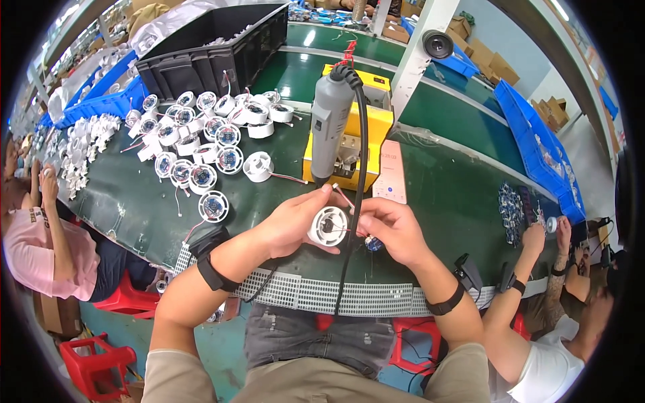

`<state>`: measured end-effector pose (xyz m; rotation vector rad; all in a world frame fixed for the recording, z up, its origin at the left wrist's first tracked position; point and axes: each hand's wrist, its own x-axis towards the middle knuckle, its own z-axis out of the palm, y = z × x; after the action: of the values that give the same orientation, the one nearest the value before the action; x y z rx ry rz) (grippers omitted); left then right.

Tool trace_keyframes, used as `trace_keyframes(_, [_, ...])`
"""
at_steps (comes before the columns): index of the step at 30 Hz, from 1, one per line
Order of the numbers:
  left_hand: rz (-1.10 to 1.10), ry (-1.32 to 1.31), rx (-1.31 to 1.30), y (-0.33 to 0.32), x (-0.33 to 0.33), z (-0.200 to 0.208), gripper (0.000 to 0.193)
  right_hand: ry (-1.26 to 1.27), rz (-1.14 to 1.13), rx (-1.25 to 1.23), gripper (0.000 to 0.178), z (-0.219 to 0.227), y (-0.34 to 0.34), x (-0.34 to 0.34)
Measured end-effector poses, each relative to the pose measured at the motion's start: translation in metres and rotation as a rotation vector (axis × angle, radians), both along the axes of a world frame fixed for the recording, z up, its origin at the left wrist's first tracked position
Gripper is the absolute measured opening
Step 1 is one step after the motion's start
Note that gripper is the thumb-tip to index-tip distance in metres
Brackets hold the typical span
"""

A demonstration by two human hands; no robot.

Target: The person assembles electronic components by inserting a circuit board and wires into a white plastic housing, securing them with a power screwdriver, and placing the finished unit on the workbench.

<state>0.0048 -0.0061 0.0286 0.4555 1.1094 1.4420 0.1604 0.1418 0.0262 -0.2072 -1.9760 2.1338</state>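
Note:
My left hand [289,225] is closed around a white round plastic housing [321,235], its open ring side facing up. Thin red and white wires run from the housing toward my right hand [396,232]. Those right fingers are pinched together around a small blue circuit board [373,244], which they partly cover. Just above the housing hangs a grey electric screwdriver [330,121], tip down, its black cable passing in front of the work. Behind it stands a yellow screw feeder [384,124].
Many white housings with blue boards [202,176] cover the bench to the left, before a black crate [208,60]. A pink phone [392,173] lies right of the feeder. Blue bins [537,151] stand at right. Co-workers sit at both sides; grey perforated strips [322,295] line the near edge.

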Motion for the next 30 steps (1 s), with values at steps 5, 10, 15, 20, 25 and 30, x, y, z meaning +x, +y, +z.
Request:
trace_keyframes(5, [0.048, -0.081, -0.002, -0.001, -0.002, 0.002, 0.042, -0.041, -0.056, 0.212, 0.011, -0.008, 0.003, 0.002])
trace_keyframes(10, [0.063, -0.120, 0.085, 0.000, -0.003, -0.006, 0.040, 0.116, -0.154, 0.520, 0.012, -0.012, -0.003, -0.001])
trace_keyframes(15, [0.003, -0.077, 0.110, 0.002, 0.002, -0.009, 0.039, 0.062, -0.280, 0.613, 0.010, -0.008, -0.015, -0.003])
trace_keyframes(20, [-0.069, -0.119, 0.158, 0.004, 0.004, -0.013, 0.039, 0.072, -0.420, 0.769, 0.012, 0.002, -0.022, -0.003])
trace_keyframes(25, [0.033, -0.150, 0.191, 0.001, -0.002, -0.007, 0.037, 0.347, -0.424, 1.276, 0.019, 0.013, -0.001, 0.001])
trace_keyframes(30, [0.087, -0.127, 0.272, 0.002, 0.004, -0.013, 0.034, 0.290, -0.378, 0.943, 0.011, 0.013, -0.004, 0.007])
